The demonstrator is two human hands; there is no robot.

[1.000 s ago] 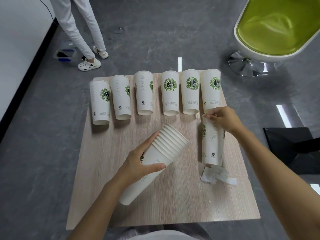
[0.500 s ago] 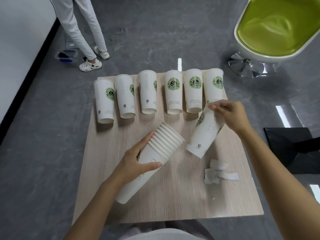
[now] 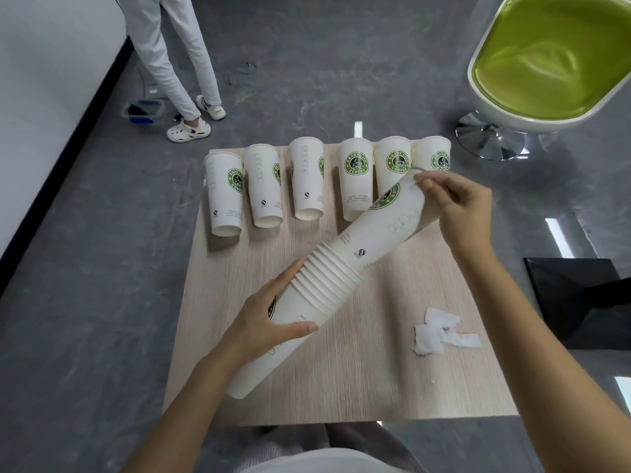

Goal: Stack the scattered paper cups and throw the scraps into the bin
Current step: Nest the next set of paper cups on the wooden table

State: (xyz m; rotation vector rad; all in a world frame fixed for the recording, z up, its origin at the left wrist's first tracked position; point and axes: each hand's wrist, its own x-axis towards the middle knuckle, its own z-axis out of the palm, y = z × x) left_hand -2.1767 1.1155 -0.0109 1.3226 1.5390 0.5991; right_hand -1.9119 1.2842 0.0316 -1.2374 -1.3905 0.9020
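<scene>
My left hand (image 3: 264, 320) grips a stack of nested white paper cups (image 3: 304, 307), tilted with its rims up and to the right. My right hand (image 3: 456, 208) holds the wide end of a single cup (image 3: 386, 228) whose narrow end sits inside the stack's mouth. Several more cups with green logos (image 3: 355, 184) lie in a row along the far edge of the wooden table (image 3: 358, 380). Torn white paper scraps (image 3: 440, 332) lie on the table to the right of the stack.
A green and white shell chair (image 3: 549, 63) stands at the far right. A black object (image 3: 580, 298) sits on the floor right of the table. A person in white trousers (image 3: 177, 56) stands at the far left near a small container (image 3: 143, 109).
My right hand lifted the single cup off the table, swung it to the left and pushed its narrow end into the stack. The scraps it covered now lie in plain view.
</scene>
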